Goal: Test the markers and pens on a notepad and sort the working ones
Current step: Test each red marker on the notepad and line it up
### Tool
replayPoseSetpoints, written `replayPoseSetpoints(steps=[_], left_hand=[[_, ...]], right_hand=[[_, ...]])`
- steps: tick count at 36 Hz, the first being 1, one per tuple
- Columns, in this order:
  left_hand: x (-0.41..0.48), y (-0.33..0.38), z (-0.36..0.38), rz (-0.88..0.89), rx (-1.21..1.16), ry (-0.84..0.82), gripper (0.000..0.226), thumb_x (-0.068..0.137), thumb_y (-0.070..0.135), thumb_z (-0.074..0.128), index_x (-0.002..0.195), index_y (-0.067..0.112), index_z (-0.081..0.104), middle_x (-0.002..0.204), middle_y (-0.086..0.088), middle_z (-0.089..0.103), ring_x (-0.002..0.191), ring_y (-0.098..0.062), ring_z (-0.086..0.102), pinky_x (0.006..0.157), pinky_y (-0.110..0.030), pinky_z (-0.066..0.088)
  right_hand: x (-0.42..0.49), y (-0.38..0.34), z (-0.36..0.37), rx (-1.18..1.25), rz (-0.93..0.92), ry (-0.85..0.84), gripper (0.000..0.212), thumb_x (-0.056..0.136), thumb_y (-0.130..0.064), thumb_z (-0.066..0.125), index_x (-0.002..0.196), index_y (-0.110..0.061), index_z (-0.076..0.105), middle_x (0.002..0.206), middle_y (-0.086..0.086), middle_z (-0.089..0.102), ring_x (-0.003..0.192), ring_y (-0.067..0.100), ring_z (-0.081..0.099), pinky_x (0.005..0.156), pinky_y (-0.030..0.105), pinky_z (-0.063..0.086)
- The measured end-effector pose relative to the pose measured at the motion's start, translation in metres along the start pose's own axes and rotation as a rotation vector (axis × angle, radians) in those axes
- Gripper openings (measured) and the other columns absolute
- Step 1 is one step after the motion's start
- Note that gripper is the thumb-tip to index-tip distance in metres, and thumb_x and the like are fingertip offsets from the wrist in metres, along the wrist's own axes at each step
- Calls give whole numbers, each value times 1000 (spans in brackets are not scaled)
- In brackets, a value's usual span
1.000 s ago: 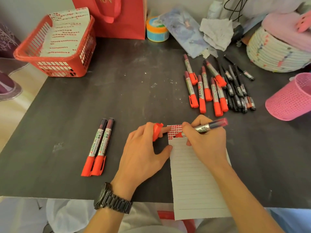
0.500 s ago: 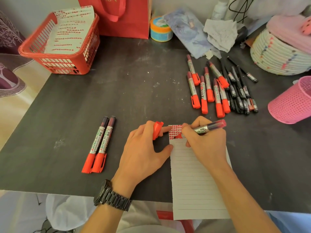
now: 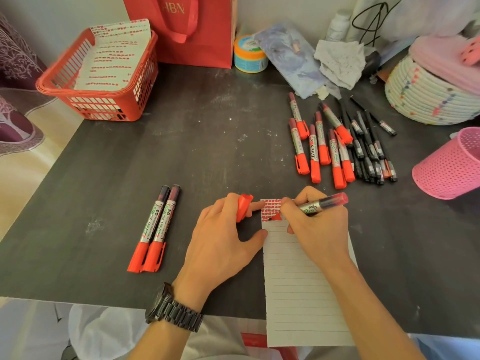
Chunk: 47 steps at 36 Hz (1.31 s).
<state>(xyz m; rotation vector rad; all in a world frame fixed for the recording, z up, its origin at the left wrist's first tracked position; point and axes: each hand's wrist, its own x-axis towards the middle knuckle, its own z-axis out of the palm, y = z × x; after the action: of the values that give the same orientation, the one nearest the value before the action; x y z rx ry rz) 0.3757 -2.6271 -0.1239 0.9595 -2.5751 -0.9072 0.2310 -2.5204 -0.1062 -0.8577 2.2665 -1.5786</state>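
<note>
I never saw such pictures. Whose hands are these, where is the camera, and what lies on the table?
No machine here: a person works with two bare hands, and one camera on the person's head looks forward and down. The right hand holds an uncapped marker against the top of the notepad, beside red test marks. The left hand holds the red cap between its fingers and touches the notepad's edge. On the dark table lie two capped markers at the left, a pile of markers and black pens at the right, a red basket and a pink cup.
</note>
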Motion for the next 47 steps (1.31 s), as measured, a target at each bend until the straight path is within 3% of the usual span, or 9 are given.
replayPoseSetpoints(steps=[15,30,34,42,44,47], left_hand=[[0,3,-3,-2,-9,-7,46,69,78,50,100,58,22,106,26,43,103,-6,44,82,-26,36],[0,6,-4,-37,24,-22,48,77,67,65,103,43,32,109,24,42,107,-6,45,87,-25,38],[0,5,-4,-44,18,-40,49,77,69,65,104,46,32,113,25,44,111,-7,46,91,-27,41],[-4,5,-4,21,-6,-17,31,77,79,46,100,68,28,105,41,40,101,7,41,86,-15,32],[-5,7,-6,24,-43,10,26,82,83,32,98,63,33,107,42,44,104,13,43,84,-12,31],[-6,8,-9,7,-120,21,42,88,81,14,99,51,42,109,36,50,110,11,43,85,-12,34]], right_hand=[[0,1,0,13,17,5,31,87,-13,71,59,-18,58,47,-4,61,43,4,58,46,14,43],[0,1,-1,39,20,14,30,85,-9,70,58,-15,58,46,-1,61,41,4,57,45,15,42],[0,-1,-5,140,37,42,35,88,-11,71,57,-22,58,46,0,60,41,1,55,48,12,42],[1,-7,-12,272,39,24,17,85,-42,74,78,-28,69,60,3,65,45,9,55,48,18,45],[1,-9,-14,293,31,1,15,85,-45,71,86,-31,71,66,5,68,48,12,58,48,20,47],[1,-6,-17,448,62,-62,12,94,-33,66,98,-27,75,81,12,72,52,21,59,48,25,47]])
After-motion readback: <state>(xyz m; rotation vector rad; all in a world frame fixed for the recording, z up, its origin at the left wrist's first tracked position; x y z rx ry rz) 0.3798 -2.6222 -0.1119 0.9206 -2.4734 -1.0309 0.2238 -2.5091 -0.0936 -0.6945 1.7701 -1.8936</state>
